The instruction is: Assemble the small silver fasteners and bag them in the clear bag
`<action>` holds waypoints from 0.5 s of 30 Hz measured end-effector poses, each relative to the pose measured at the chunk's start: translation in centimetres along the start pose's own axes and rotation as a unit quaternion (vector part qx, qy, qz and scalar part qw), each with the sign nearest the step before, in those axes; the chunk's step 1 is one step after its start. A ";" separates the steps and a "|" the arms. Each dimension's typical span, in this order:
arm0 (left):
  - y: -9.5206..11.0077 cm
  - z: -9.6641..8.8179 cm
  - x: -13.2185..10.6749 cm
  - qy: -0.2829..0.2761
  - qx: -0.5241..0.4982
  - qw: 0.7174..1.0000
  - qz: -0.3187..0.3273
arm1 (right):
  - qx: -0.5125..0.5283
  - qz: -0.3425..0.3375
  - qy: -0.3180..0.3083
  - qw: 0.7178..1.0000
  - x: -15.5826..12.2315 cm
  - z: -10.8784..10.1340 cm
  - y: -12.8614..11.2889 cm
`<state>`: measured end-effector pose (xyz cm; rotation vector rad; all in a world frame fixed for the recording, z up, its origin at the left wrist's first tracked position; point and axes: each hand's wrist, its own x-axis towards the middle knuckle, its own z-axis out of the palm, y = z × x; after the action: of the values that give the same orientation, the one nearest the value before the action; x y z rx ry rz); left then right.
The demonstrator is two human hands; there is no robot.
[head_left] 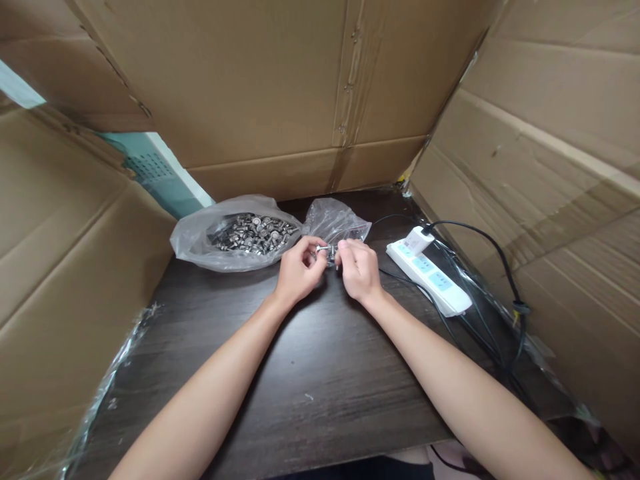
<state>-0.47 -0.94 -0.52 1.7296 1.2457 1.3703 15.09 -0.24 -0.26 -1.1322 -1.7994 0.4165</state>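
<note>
My left hand (299, 272) is closed, with thumb and fingertips around a small shiny metal bolt (321, 249) whose shank points to the right. Facing it a short way off, my right hand (361, 272) has its thumb and fingers pressed together. A tiny bit of metal seems to show under those fingertips, too small to name. Just behind both hands lies a clear plastic bag (334, 217), with small metal parts near its mouth that my fingers partly cover. Left of my left hand, an open translucent bag (193, 245) holds a heap of small round-headed metal parts (260, 233).
A white power strip (431, 275) with a plugged-in white adapter (418, 241) lies to the right. Black cables (507, 267) run around it. Cardboard walls (260, 87) enclose the dark wood-grain table (310, 373) at the back and both sides.
</note>
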 end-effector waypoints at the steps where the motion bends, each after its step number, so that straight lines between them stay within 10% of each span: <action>1: 0.0 0.0 0.0 0.000 0.000 1.000 0.001 | 0.009 -0.001 0.017 1.000 0.0 0.0 -0.1; 15: -0.1 0.0 0.0 -0.005 -0.001 1.000 0.009 | 0.002 0.003 0.026 1.000 0.1 -0.2 -0.1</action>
<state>-0.52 -0.94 -0.62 1.7486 1.2252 1.3723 15.19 -0.28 -0.04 -1.1368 -1.7492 0.3903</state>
